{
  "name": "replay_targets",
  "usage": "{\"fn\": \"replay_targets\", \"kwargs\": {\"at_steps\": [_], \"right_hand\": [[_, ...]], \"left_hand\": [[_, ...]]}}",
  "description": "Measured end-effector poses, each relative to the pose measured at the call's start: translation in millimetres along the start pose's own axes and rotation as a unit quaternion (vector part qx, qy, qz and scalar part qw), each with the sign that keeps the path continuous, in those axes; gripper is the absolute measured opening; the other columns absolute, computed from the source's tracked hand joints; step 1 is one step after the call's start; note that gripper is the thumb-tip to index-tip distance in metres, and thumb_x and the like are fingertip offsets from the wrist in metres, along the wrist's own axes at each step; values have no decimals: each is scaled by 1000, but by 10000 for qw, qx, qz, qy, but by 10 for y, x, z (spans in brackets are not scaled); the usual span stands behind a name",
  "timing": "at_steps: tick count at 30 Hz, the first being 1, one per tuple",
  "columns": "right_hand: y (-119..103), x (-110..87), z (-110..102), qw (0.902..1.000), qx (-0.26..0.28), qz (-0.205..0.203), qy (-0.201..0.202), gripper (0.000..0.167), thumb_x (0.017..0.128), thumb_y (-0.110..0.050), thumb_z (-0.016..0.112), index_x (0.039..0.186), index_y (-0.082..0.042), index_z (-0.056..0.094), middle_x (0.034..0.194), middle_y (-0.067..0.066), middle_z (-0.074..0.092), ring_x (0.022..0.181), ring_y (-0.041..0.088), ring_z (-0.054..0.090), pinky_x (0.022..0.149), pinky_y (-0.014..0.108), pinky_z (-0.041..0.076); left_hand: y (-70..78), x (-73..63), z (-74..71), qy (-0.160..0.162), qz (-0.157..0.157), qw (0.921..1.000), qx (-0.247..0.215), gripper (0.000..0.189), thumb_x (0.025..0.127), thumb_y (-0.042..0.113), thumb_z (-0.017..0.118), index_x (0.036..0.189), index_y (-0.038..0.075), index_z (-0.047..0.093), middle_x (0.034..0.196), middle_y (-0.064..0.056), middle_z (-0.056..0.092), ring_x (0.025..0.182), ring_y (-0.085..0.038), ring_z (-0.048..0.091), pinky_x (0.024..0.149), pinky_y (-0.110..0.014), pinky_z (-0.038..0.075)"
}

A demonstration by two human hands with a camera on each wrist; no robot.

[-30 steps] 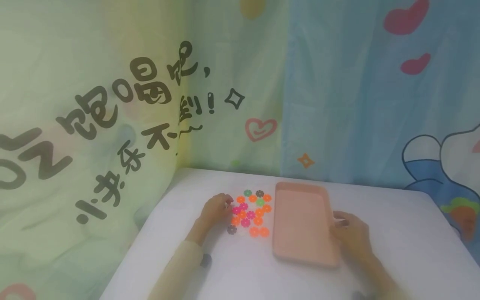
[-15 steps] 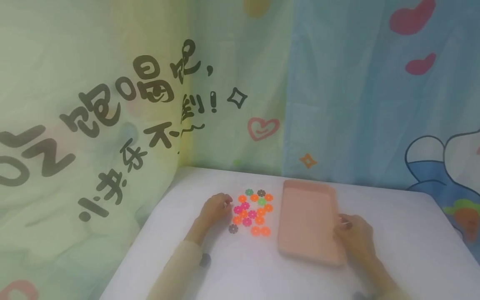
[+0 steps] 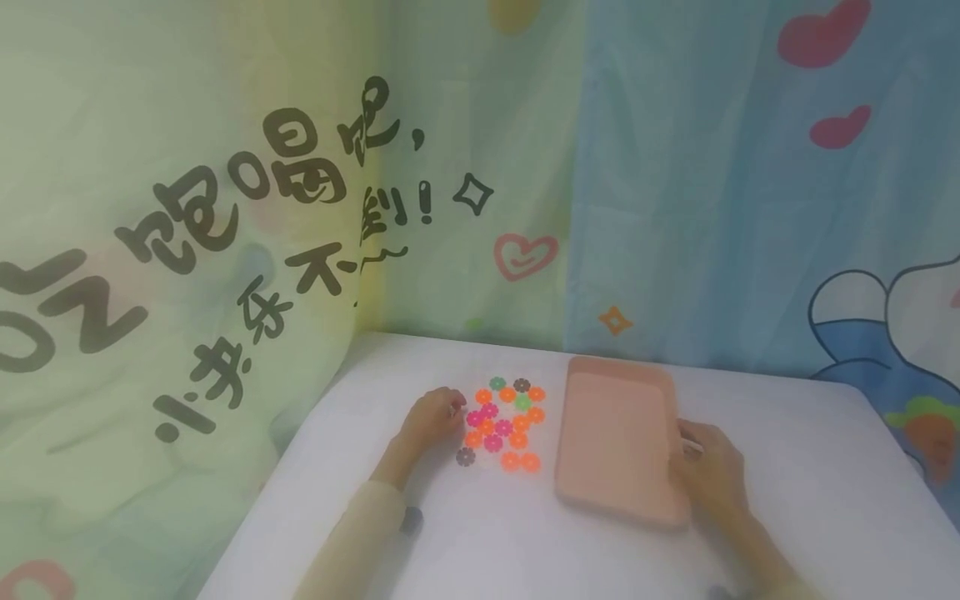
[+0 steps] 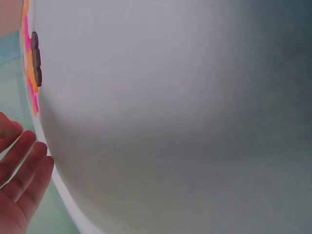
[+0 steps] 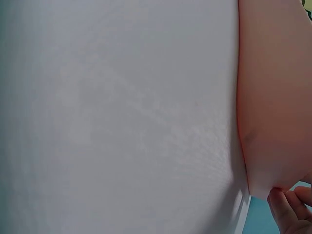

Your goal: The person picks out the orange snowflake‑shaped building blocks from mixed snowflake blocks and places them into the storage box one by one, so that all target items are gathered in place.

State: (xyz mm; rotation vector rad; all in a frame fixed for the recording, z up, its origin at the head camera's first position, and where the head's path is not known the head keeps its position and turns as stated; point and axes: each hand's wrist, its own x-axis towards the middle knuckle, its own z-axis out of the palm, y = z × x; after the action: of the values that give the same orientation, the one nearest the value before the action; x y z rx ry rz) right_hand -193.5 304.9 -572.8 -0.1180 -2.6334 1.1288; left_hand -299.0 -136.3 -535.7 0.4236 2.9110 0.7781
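Note:
A pink rectangular tray (image 3: pixel 618 442) lies on the white table, its right long side in the grip of my right hand (image 3: pixel 711 468). In the right wrist view, the fingertips (image 5: pixel 276 196) meet the edge of the tray (image 5: pixel 273 92). Left of the tray, several flower-shaped plastic discs (image 3: pixel 503 427) lie spread close together, in orange, magenta, green and grey-brown. My left hand (image 3: pixel 433 419) rests beside their left side and holds nothing. Its fingers (image 4: pixel 35 170) are loosely extended in the left wrist view, apart from the grey-brown disc (image 4: pixel 36 59) seen edge-on.
The white table (image 3: pixel 480 550) narrows toward a back edge against printed curtains (image 3: pixel 675 208). Another curtain with large dark lettering (image 3: pixel 292 158) hangs along the left side. A strip of table separates the discs from the tray.
The tray has slid slightly right, away from the discs, with my right hand on it. My left hand stays by the discs. The head view has shifted a little.

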Motion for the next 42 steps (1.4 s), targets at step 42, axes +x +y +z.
{"fn": "replay_targets", "kwargs": {"at_steps": [42], "right_hand": [[-54,-22,-38,9999,27,-37,-132,53,88,-5,63,139,-3,48,131,17,52,116,41,55,88,49,51]], "left_hand": [[-81,439,240,-377,-377,9803,-1901,34,90,24,70,123,29,64,128,5,57,125,-22,48,101,-45,44]]}}
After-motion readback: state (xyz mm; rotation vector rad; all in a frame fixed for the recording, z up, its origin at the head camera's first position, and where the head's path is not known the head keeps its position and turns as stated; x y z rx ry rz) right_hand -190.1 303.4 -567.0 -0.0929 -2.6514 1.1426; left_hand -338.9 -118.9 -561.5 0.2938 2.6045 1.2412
